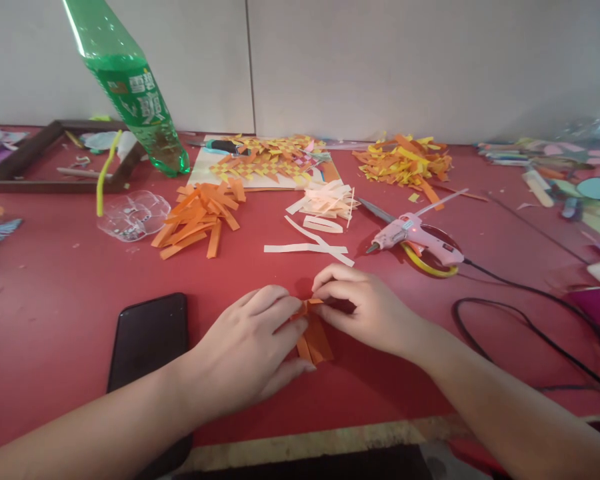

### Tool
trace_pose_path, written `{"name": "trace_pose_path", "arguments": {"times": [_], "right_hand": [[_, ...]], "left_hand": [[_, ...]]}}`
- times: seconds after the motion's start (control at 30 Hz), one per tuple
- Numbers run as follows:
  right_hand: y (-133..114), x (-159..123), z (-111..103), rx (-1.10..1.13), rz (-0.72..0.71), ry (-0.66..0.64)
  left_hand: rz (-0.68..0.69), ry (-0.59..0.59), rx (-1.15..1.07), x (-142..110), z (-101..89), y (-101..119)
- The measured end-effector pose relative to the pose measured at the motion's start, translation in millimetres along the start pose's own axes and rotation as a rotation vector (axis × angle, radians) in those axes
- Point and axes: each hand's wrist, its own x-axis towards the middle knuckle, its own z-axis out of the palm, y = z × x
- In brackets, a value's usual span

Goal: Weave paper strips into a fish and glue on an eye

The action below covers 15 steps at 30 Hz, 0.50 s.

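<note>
Near the front of the red table, my left hand [260,337] closes on orange paper strips [316,343], holding them from the left. My right hand [363,303] pinches the upper right end of the same strips between thumb and forefinger. The strips lie side by side, and a short orange piece crosses them at the top. My fingers hide part of how they join. Beyond my hands lie two crossed pale strips [307,249] and a small heap of pale paper strips [327,199]. A loose pile of orange strips [203,217] is to their left.
A pink glue gun [413,237] with a black cord rests at right, near scissors [375,210]. A black phone [150,340] lies beside my left forearm. Behind stand a green bottle [135,93], a dark frame [27,157] and a yellow-orange strip pile [405,160].
</note>
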Motion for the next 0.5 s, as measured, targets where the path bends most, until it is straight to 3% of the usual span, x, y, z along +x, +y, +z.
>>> {"name": "trace_pose_path", "arguments": {"times": [0.5], "right_hand": [[-4.6,0.9,7.8,0.054,0.058,0.068]], "left_hand": [[0.023,0.020,0.069,0.4,0.1,0.6]]}}
